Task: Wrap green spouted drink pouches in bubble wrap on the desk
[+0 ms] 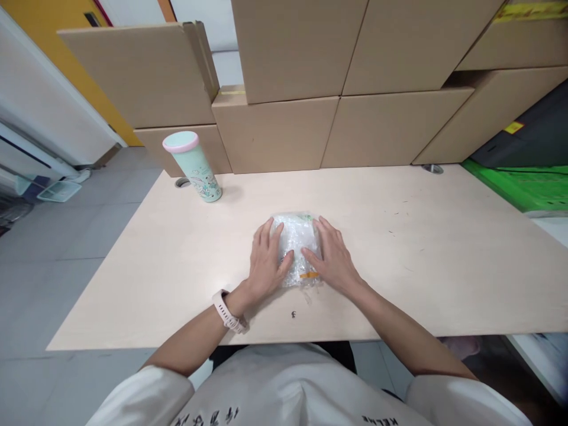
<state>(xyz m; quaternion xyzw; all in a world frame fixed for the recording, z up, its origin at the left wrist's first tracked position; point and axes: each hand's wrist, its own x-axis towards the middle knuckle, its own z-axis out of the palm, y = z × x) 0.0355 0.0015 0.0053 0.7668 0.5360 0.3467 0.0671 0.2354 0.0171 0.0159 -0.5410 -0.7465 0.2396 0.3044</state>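
Observation:
A small package in clear bubble wrap (296, 245) lies flat on the light wooden table, with an orange strip near its front edge and a bit of green at its far right corner. My left hand (267, 254) rests along its left side, fingers stretched forward and the thumb on the wrap. On the opposite side, my right hand (333, 253) touches the package with its fingers spread and its thumb pointing inward over the top. Both hands are open. What is inside the wrap cannot be made out.
A mint tumbler with a pink-rimmed lid (195, 167) stands at the back left of the table (399, 284). Stacked cardboard boxes (277, 133) line the back edge. To the right sits a green crate (532, 183). Small dark marks dot the tabletop.

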